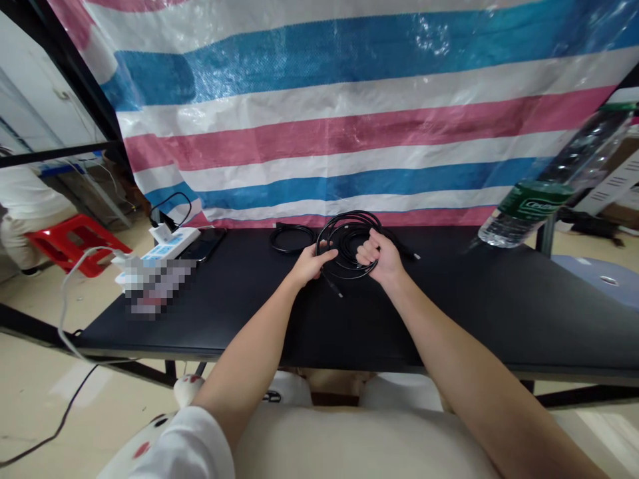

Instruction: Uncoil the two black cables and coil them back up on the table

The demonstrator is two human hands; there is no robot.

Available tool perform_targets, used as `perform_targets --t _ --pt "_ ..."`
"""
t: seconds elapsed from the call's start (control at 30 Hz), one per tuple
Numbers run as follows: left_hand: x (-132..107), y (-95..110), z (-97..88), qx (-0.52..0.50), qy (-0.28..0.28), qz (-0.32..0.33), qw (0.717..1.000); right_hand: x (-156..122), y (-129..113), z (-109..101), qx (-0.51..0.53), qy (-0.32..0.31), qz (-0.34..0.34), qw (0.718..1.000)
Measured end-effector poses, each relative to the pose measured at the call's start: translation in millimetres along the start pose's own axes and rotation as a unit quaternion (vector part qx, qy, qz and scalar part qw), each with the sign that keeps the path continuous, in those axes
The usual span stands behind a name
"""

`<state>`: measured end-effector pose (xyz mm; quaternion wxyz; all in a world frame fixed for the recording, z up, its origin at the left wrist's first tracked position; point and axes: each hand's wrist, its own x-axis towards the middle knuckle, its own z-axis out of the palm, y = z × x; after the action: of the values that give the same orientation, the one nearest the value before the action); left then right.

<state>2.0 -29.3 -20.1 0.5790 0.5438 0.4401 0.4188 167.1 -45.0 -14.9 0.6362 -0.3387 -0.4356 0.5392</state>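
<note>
A black cable wound into a coil (348, 234) stands tilted up on the black table (499, 299), held between both hands. My right hand (380, 256) is curled round the coil's right side. My left hand (313, 261) pinches the coil's left strands, with a loose plug end (335, 288) hanging just below it. A second, smaller black coil (291, 238) lies flat on the table to the left, untouched.
A white power strip (167, 247) with plugs and a white cord, and a dark phone (204, 244), lie at the table's left. A plastic water bottle (549, 183) stands at the right. A striped tarp (349, 113) hangs behind. A red stool (74, 243) and another person are at far left.
</note>
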Motion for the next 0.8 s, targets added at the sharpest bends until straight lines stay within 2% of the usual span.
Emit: perform_targets --t 0.13,0.3,0.37,0.5,0.57,0.67,0.8 --pt "-1.7 5.2 0.3 -0.054 0.017 0.051 0.997 -3.0 2.6 4.8 -0.037 -0.035 0.010 0.999" --pt "-5.0 11.7 -4.5 -0.189 -0.015 0.036 0.981 0.0 9.3 2.3 -0.110 0.004 -0.039 0.993" --pt "-6.2 13.3 -6.2 -0.207 0.002 0.041 0.977 0.6 10.5 1.0 -0.133 -0.005 -0.032 0.991" --pt "-5.3 14.8 -7.4 -0.243 0.057 0.028 0.968 -1.2 11.5 2.9 -0.182 -0.069 0.012 0.981" --pt "-4.0 15.4 -7.1 -0.274 0.068 0.033 0.959 -2.0 13.5 5.3 -0.209 -0.076 0.034 0.974" --pt "-3.0 16.1 -5.6 -0.293 0.064 0.028 0.953 -2.4 17.2 8.6 -0.208 -0.032 0.047 0.976" --pt "-2.8 14.9 -3.1 -0.267 0.052 0.016 0.962 -3.3 16.4 11.9 -0.141 0.053 0.023 0.988"
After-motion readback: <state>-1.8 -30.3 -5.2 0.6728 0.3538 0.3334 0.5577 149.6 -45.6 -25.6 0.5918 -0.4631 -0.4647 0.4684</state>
